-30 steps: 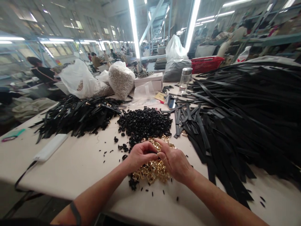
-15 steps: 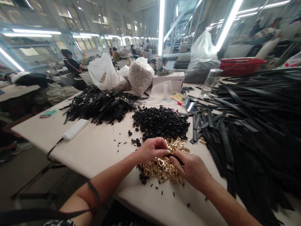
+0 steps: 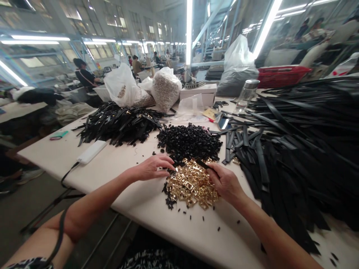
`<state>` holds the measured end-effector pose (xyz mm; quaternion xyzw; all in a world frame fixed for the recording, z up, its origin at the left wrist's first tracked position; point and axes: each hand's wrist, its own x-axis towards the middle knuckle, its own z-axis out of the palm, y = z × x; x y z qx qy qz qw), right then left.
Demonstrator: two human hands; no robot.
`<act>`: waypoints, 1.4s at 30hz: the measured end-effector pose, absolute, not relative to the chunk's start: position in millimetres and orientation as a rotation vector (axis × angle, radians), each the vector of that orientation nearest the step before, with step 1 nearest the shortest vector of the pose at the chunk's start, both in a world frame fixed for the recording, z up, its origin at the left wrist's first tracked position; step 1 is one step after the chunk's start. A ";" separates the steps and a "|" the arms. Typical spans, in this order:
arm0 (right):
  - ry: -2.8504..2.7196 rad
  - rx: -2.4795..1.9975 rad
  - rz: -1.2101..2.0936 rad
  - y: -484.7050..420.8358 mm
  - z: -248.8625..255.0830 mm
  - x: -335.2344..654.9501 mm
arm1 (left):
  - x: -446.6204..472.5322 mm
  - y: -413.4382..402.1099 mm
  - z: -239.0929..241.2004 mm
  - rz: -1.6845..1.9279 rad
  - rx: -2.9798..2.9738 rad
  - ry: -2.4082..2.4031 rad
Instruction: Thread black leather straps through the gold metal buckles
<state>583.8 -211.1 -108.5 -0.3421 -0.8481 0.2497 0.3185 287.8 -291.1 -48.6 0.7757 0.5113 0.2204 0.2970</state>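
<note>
My right hand (image 3: 226, 182) is closed on a black strap (image 3: 201, 163), whose end sticks out to the left past the fingertips. Beneath it lies a heap of gold metal buckles (image 3: 193, 183). At the left edge of that heap, my left hand (image 3: 154, 167) reaches out with its fingers apart and nothing visible in them. Just behind the buckles rises a pile of small black loops (image 3: 190, 140). Tiny black pieces (image 3: 169, 201) are scattered along the front of the buckles.
Long black straps (image 3: 280, 149) cover the right side of the table (image 3: 134, 194). Finished-looking strap pieces (image 3: 120, 123) are heaped at back left, near a white power bank (image 3: 92, 152). A glass bottle (image 3: 247, 96), a white box (image 3: 198, 94) and plastic bags (image 3: 166, 89) stand behind.
My left hand has let go of the strap and moved left, its fingers opening. My right hand still holds the strap over the buckles. The view has shifted slightly.
</note>
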 end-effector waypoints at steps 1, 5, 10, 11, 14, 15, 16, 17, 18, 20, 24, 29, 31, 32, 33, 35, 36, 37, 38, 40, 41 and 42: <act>-2.230 -0.899 0.661 -210.8 -109.4 584.0 | 284.0 -294.8 -56.3 0.571 2.099 1.341; -2.235 -0.883 0.673 -209.7 -114.6 584.6 | 265.3 -294.0 -85.8 0.549 2.207 1.370; -2.239 -0.892 0.677 -208.8 -117.0 583.5 | 242.8 -256.8 -97.2 0.671 2.221 1.508; -2.239 -0.896 0.672 -209.0 -116.6 583.5 | 241.6 -249.6 -96.6 0.694 2.205 1.590; -2.242 -0.898 0.652 -210.0 -114.4 584.0 | 248.5 -241.7 -91.9 0.715 2.148 1.789; -2.243 -0.897 0.646 -210.4 -113.6 584.3 | 254.2 -244.8 -89.7 0.702 2.135 1.801; -2.246 -0.894 0.641 -210.8 -112.9 584.4 | 261.4 -250.5 -87.3 0.677 2.127 1.786; -2.250 -0.891 0.638 -211.2 -112.3 584.4 | 269.7 -258.2 -84.9 0.634 2.117 1.757; -2.258 -0.891 0.637 -211.6 -111.9 584.2 | 278.6 -267.1 -82.4 0.572 2.103 1.716; -2.282 -0.900 0.643 -212.4 -111.8 583.5 | 296.2 -284.4 -77.8 0.420 2.069 1.639; -2.315 -0.922 0.650 -213.5 -112.8 581.7 | 318.4 -300.7 -73.2 0.243 2.006 1.684; -2.304 -0.935 0.673 -214.1 -111.7 581.7 | 320.3 -293.8 -77.5 0.273 1.928 1.684; -2.310 -0.940 0.665 -214.2 -111.6 581.8 | 319.2 -291.2 -78.7 0.291 1.920 1.659; -2.315 -0.943 0.659 -214.2 -112.0 581.8 | 318.8 -290.2 -78.6 0.297 1.918 1.651; -2.317 -0.948 0.657 -214.0 -112.6 581.8 | 318.4 -289.2 -78.1 0.299 1.919 1.649; -2.316 -0.958 0.672 -213.3 -114.3 581.8 | 317.1 -286.3 -75.8 0.321 1.917 1.667; -2.310 -0.959 0.687 -213.0 -115.0 581.9 | 316.2 -284.1 -74.1 0.356 1.899 1.684; -2.304 -0.957 0.704 -212.8 -115.3 582.0 | 315.4 -281.4 -72.3 0.405 1.856 1.696; -2.296 -0.956 0.718 -212.8 -115.2 582.2 | 314.9 -278.1 -70.3 0.465 1.784 1.693; -2.280 -0.957 0.746 -213.6 -113.5 582.5 | 315.6 -270.4 -66.0 0.608 1.585 1.627; -2.271 -0.962 0.762 -214.3 -112.1 582.6 | 317.5 -266.4 -63.9 0.679 1.488 1.569; -2.264 -0.969 0.778 -215.1 -110.6 582.6 | 320.5 -262.5 -62.1 0.746 1.405 1.506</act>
